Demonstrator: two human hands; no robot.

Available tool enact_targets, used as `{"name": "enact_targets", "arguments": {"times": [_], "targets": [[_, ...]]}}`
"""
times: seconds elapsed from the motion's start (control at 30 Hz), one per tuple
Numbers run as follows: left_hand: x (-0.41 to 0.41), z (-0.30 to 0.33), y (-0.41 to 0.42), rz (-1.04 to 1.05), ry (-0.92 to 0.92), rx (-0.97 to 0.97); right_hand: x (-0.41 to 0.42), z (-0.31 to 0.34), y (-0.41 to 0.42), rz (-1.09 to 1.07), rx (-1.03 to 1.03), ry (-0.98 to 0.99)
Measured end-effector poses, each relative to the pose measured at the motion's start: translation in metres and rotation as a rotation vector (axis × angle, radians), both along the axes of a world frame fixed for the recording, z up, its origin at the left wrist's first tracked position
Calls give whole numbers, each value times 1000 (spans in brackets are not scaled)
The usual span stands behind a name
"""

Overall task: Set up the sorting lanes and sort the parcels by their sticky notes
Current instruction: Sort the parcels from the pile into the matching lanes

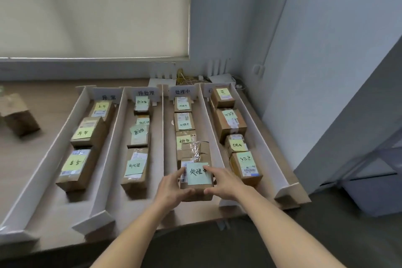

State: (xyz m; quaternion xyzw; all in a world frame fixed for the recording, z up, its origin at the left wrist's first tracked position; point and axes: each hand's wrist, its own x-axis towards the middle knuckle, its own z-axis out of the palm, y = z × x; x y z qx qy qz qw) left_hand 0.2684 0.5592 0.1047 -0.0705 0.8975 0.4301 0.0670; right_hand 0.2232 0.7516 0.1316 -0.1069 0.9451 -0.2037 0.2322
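Note:
White dividers [160, 137] split the wooden table [28, 159] into four lanes, each with a label card at the far end [182, 92]. Brown parcels with green or yellow sticky notes fill the lanes. In the third lane from the left, a long brown parcel [195, 154] with a green note [198, 173] lies nearest me. My left hand [171, 187] grips its left near corner, thumb under the front edge. My right hand [226, 183] grips its right near corner the same way.
One loose brown parcel [18, 115] lies on the table far left, outside the lanes. White routers and yellow cables [185, 78] sit behind the lanes by the wall. A grey partition [348, 93] stands to the right. The table's front edge runs just below the dividers.

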Motion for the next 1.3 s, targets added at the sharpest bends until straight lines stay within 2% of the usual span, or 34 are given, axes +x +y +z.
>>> {"name": "enact_targets", "arguments": {"times": [0.17, 0.5, 1.3], "targets": [[-4, -39, 13, 28, -90, -61, -8, -38, 9, 90, 16, -85], [-19, -84, 22, 9, -180, -159, -33, -78, 20, 234, 80, -117], [-54, -145, 13, -62, -291, -370, -69, -160, 1, 214, 78, -200]]}}
